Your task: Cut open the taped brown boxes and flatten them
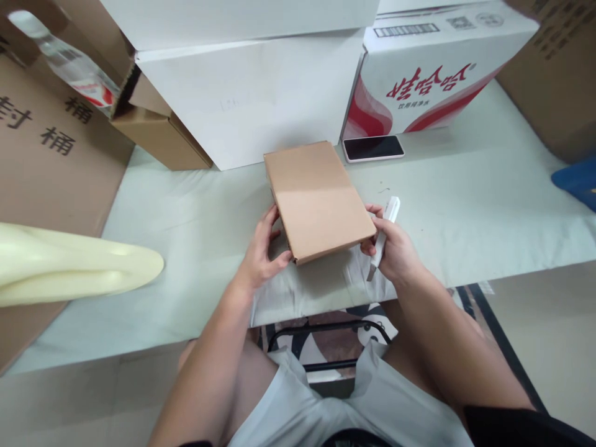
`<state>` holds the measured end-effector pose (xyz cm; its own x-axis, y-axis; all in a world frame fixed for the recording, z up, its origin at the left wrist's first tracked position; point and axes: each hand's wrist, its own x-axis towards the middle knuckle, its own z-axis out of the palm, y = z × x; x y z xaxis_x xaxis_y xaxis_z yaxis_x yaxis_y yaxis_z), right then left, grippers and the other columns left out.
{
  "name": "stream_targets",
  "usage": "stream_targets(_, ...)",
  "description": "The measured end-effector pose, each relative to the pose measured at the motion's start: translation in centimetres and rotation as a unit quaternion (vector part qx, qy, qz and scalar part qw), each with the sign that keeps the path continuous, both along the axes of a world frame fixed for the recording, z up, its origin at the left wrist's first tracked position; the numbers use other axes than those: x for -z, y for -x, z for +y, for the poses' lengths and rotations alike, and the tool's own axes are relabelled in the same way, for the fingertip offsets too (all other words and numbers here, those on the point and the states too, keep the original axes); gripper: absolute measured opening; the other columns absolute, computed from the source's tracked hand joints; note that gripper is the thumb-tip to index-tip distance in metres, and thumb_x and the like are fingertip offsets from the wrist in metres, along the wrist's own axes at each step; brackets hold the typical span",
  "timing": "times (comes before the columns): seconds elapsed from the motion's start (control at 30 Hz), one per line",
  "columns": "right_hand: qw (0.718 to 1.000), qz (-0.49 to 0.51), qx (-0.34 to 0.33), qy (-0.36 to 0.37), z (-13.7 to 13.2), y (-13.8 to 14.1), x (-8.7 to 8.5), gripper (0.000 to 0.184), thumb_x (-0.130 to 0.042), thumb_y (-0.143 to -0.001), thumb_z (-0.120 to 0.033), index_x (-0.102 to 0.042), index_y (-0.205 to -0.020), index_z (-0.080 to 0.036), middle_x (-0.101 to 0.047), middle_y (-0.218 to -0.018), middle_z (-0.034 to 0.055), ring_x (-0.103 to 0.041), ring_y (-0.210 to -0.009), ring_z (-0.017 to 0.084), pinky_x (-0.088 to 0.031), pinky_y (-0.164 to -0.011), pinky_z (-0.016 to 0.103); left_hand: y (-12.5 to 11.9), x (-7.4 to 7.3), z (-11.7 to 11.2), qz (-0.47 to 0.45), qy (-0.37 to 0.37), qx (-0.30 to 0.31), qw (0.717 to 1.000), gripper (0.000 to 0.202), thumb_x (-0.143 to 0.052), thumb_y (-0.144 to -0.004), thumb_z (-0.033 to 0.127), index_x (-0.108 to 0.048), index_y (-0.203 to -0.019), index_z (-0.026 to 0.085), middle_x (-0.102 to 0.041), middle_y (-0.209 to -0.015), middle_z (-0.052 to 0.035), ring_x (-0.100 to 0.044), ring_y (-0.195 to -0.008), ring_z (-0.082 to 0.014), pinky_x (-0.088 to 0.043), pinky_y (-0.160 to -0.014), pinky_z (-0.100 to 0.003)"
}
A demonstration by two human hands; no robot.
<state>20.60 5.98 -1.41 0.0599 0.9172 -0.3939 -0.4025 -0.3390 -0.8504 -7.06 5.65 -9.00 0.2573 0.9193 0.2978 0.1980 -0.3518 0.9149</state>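
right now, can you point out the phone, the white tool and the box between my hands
phone [374, 148]: head view, middle of its dark screen
white tool [379, 249]: head view, on its lower half
box [321, 198]: head view, middle of its top face

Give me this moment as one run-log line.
left hand: at left side of cardboard box | right hand: holds white cutter-like tool at box's right side | box: closed | nearby: phone before printed carton

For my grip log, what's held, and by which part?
Left hand: cardboard box, by its left edge. Right hand: white tool, by its middle, fingers at the box's near-right corner.
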Motion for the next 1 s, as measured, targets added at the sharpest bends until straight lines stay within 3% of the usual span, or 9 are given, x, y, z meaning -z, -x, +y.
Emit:
stream_targets(0.13, 1.000, -0.011, -0.005, -0.002, 0.0, 0.0, 0.2, 0.044, -0.070, -0.064, -0.036, -0.054, -0.103, -0.024, -0.045, -0.050, -0.0131, -0.035, -0.033, 0.005, -0.020, -0.035, 0.020, 0.0, -0.1, 0.1, 0.002, 0.004, 0.020, 1.000, 0.097, -0.069, -0.082, 0.068, -0.030, -0.162, 0.031, -0.030, -0.168, -0.0159, -0.031, -0.154, -0.0404, -0.047, -0.113, -0.057)
stream_targets(0.47, 0.999, -0.013, -0.021, -0.022, 0.0, -0.3, 1.2, 0.043, -0.069, -0.069, -0.036, -0.053, -0.107, -0.025, -0.039, -0.053, -0.0129, -0.033, -0.037, 0.006, -0.022, -0.036, 0.021, -0.5, 0.8, 0.4, -0.031, 0.014, 0.014, 0.999, 0.076, -0.064, -0.090, 0.060, -0.042, -0.155, 0.028, -0.043, -0.160, -0.0154, -0.044, -0.146, -0.0387, -0.046, -0.114, -0.059)
stream_targets(0.67, 0.999, -0.015, -0.026, -0.020, -0.1, -0.1, 1.4, 0.042, -0.068, -0.070, -0.035, -0.052, -0.107, -0.024, -0.039, -0.052, -0.0130, -0.032, -0.038, 0.006, -0.022, -0.036, 0.021, -1.2, 0.4, 0.2, -0.050, 0.009, 0.000, 0.999, 0.066, -0.060, -0.095, 0.050, -0.043, -0.155, 0.026, -0.050, -0.154, -0.0142, -0.047, -0.145, -0.0358, -0.044, -0.117, -0.057)
stream_targets(1.0, 1.000, -0.020, -0.014, -0.015, -0.1, 0.4, 1.0, 0.037, -0.067, -0.069, -0.032, -0.053, -0.102, -0.024, -0.040, -0.051, -0.0129, -0.030, -0.036, 0.005, -0.021, -0.034, 0.020, -1.2, 0.2, 0.0, -0.056, 0.032, -0.001, 0.998, 0.064, -0.060, -0.094, 0.046, -0.045, -0.153, 0.026, -0.052, -0.153, -0.0139, -0.051, -0.141, -0.0355, -0.045, -0.117, -0.058)
